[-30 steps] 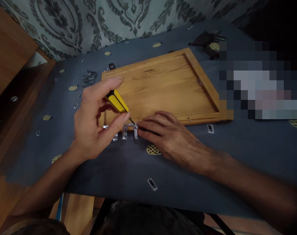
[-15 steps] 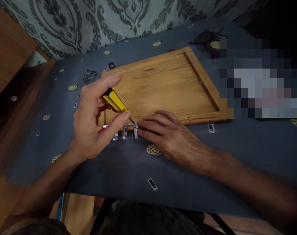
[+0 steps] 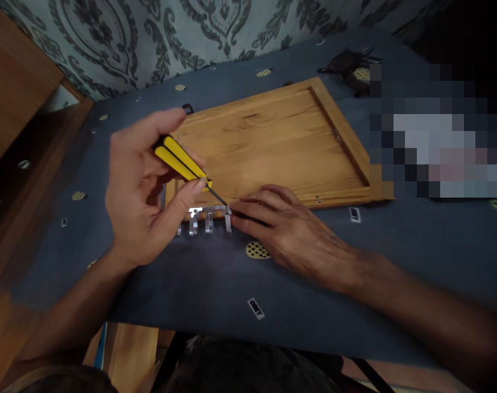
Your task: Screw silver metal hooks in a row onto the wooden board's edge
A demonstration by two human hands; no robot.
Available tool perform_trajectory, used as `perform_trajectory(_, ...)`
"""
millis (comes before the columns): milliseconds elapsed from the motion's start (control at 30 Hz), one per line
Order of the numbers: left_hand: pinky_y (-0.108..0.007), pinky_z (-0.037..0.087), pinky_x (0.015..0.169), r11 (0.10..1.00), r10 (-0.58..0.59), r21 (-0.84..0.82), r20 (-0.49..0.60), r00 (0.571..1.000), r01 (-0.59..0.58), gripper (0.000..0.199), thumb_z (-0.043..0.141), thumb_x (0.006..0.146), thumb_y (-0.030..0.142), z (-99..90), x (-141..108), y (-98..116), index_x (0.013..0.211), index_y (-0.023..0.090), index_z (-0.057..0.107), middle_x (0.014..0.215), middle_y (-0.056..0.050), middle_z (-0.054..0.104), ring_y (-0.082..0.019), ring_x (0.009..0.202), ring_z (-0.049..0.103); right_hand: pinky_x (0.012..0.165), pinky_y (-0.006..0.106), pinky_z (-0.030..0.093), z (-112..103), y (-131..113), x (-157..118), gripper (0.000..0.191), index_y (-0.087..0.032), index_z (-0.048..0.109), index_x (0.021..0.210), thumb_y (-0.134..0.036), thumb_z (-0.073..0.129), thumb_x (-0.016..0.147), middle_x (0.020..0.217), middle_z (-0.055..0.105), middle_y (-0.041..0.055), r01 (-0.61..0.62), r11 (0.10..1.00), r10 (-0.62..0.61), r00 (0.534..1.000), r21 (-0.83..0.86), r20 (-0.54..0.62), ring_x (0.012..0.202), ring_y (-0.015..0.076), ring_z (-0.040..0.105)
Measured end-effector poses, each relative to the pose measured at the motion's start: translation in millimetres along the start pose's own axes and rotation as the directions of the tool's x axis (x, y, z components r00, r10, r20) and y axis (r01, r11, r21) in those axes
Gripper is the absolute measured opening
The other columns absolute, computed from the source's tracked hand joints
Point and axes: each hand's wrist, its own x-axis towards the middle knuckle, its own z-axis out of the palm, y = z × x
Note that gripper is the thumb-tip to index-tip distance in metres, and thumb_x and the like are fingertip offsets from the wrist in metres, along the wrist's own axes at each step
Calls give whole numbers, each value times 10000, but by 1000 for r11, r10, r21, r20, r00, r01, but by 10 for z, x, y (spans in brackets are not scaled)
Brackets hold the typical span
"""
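Observation:
My left hand is closed around the yellow and black handle of a screwdriver, which slants down to the right. Its tip meets the right end of a silver metal hook rail. The rail lies along the near edge of a shallow wooden tray-like frame, several hooks pointing toward me. Fingertips of my right hand press on the rail's right end, right beside the screwdriver tip. Part of the rail's left side is behind my left thumb.
Under everything is a dark blue patterned tablecloth. At the far right of the frame sits a dark object of unclear kind. A small black loop-shaped piece is by the frame's far left corner. Wooden furniture borders the left.
My left hand has shifted left and tilted the screwdriver handle lower, its tip staying at the rail's right end. More hooks show now. My right hand keeps its place.

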Motion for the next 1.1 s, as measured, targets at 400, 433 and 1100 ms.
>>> perform_trajectory(400, -342, 670, 835, 999, -32, -7, 21, 999, 32, 563, 755, 881, 194, 26, -29, 10, 1368, 417, 580, 1369, -18, 549, -168, 992, 709, 1030, 520, 474, -5, 5, 0, 341, -113, 678, 1215, -41, 491, 939, 1266, 727, 132, 1, 1000, -1, 1000, -10, 14, 1157, 297, 604)
perform_trajectory(433, -340, 670, 836, 1000, -25, -16, 20, 999, 25, 569, 771, 871, 210, 25, -30, 4, 1369, 409, 582, 1368, -22, 549, -168, 985, 712, 1028, 524, 473, -1, 6, -1, 346, -111, 678, 1214, -37, 493, 932, 1265, 726, 135, 5, 1000, -5, 1000, -9, 10, 1156, 301, 603)
perform_trajectory(1100, -268, 681, 792, 997, 63, 39, -2, 998, -63, 658, 859, 777, 191, 65, -45, -37, 1370, 328, 609, 1252, -30, 574, -151, 980, 678, 1016, 512, 470, -7, 1, 5, 351, -78, 688, 1199, -21, 483, 920, 1236, 738, 142, 23, 1000, -23, 999, -8, -27, 1139, 310, 603)
